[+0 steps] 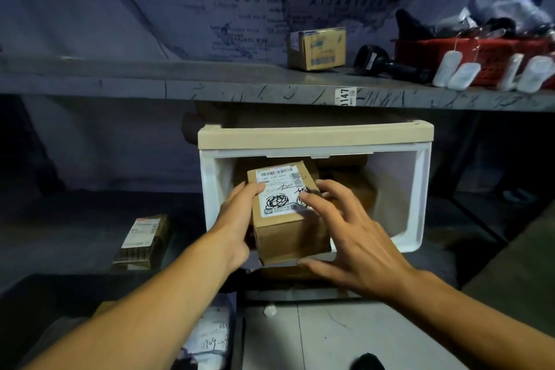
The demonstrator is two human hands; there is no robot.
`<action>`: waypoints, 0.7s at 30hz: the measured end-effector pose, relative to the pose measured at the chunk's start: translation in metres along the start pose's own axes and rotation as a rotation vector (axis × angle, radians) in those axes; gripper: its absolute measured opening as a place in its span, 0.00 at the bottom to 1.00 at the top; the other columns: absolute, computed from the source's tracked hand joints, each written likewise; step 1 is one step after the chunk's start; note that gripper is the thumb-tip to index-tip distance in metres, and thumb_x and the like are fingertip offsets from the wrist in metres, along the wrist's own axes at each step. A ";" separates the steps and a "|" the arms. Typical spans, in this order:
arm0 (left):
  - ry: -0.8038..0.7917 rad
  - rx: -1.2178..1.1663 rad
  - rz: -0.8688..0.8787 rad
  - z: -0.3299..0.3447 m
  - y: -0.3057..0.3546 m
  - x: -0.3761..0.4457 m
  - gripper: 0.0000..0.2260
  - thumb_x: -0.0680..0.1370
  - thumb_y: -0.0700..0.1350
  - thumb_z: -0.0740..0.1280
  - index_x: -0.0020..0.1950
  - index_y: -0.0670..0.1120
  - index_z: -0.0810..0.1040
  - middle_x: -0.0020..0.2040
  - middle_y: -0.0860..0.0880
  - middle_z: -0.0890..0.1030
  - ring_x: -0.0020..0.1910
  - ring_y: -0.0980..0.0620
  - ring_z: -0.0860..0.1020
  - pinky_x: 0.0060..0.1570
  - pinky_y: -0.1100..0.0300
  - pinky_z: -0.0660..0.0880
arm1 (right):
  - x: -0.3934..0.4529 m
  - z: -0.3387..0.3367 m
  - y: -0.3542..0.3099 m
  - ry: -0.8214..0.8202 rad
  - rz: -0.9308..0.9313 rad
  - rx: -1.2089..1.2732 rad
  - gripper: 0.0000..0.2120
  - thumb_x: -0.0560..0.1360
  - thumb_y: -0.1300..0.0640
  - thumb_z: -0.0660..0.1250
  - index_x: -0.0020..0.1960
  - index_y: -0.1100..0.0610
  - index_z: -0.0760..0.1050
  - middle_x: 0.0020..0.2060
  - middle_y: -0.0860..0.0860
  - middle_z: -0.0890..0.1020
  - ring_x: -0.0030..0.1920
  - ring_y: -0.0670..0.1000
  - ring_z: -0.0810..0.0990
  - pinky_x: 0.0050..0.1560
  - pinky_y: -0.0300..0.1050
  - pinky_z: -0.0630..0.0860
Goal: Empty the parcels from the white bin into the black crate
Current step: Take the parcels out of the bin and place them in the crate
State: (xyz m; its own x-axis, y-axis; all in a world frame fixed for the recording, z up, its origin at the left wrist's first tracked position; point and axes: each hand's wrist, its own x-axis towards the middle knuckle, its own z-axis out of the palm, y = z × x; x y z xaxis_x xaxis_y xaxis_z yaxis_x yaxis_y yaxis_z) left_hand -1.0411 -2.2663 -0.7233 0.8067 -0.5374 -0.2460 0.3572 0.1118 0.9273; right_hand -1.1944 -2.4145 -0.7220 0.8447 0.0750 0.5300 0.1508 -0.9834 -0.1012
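A white bin with a beige top rim stands on the lower shelf, its open front facing me. In front of that opening is a brown cardboard parcel with a scribbled white label. My left hand grips its left side. My right hand touches its right side and label with fingers spread, thumb under the lower edge. More brown parcels lie inside the bin behind it. The black crate sits at the lower left, with a white mailer bag in it.
A flat brown packet lies on the lower shelf to the left. On the upper shelf stand a small cardboard box, a black scanner and a red basket with white tags. A pale surface is below the bin.
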 end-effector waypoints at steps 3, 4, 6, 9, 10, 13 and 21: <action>-0.011 0.068 0.035 -0.016 0.010 -0.012 0.12 0.80 0.53 0.64 0.63 0.57 0.79 0.51 0.46 0.87 0.54 0.42 0.84 0.52 0.48 0.78 | 0.004 -0.007 -0.012 0.044 0.221 0.306 0.38 0.72 0.27 0.61 0.77 0.36 0.53 0.76 0.37 0.53 0.73 0.41 0.61 0.65 0.42 0.70; -0.014 0.082 0.040 -0.021 0.014 -0.018 0.12 0.80 0.52 0.64 0.63 0.57 0.79 0.51 0.46 0.87 0.55 0.41 0.84 0.54 0.46 0.78 | 0.008 -0.009 -0.016 0.077 0.330 0.423 0.36 0.73 0.28 0.60 0.77 0.37 0.56 0.75 0.37 0.56 0.72 0.40 0.63 0.67 0.41 0.68; -0.047 0.077 0.032 -0.032 0.020 -0.032 0.11 0.81 0.50 0.64 0.62 0.56 0.80 0.53 0.43 0.86 0.56 0.39 0.83 0.63 0.41 0.74 | 0.017 -0.012 -0.021 0.113 0.585 0.694 0.32 0.75 0.28 0.60 0.76 0.36 0.60 0.75 0.41 0.62 0.70 0.44 0.68 0.67 0.45 0.70; -0.106 0.053 0.020 -0.045 0.024 -0.049 0.12 0.82 0.47 0.62 0.64 0.54 0.79 0.55 0.41 0.85 0.58 0.38 0.82 0.62 0.42 0.75 | 0.028 -0.009 -0.022 -0.024 0.922 1.077 0.30 0.74 0.27 0.62 0.73 0.36 0.66 0.74 0.45 0.68 0.67 0.52 0.72 0.65 0.57 0.74; -0.119 0.049 0.029 -0.046 0.024 -0.053 0.12 0.82 0.46 0.62 0.64 0.54 0.79 0.55 0.41 0.85 0.57 0.38 0.82 0.59 0.44 0.76 | 0.032 -0.007 -0.024 -0.089 0.968 1.153 0.30 0.72 0.25 0.62 0.71 0.36 0.69 0.73 0.45 0.70 0.68 0.54 0.73 0.65 0.60 0.74; -0.134 0.039 0.066 -0.042 0.022 -0.063 0.12 0.82 0.44 0.62 0.63 0.55 0.78 0.55 0.41 0.86 0.51 0.40 0.84 0.50 0.48 0.79 | 0.044 -0.002 -0.034 -0.200 0.975 1.296 0.24 0.74 0.29 0.63 0.63 0.41 0.79 0.62 0.49 0.81 0.63 0.57 0.79 0.62 0.61 0.76; -0.089 -0.002 0.080 -0.041 0.019 -0.069 0.13 0.82 0.46 0.63 0.65 0.51 0.79 0.56 0.41 0.85 0.58 0.38 0.82 0.63 0.42 0.75 | 0.062 0.002 -0.044 -0.120 0.989 1.301 0.17 0.79 0.40 0.64 0.54 0.52 0.81 0.37 0.48 0.87 0.47 0.53 0.82 0.57 0.52 0.77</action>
State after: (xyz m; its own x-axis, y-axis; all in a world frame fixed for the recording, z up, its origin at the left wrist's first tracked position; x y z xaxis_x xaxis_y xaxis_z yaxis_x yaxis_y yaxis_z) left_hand -1.0705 -2.1931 -0.7001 0.7879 -0.5985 -0.1450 0.2943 0.1591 0.9424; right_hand -1.1477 -2.3659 -0.6861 0.8930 -0.3894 -0.2257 -0.1875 0.1341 -0.9731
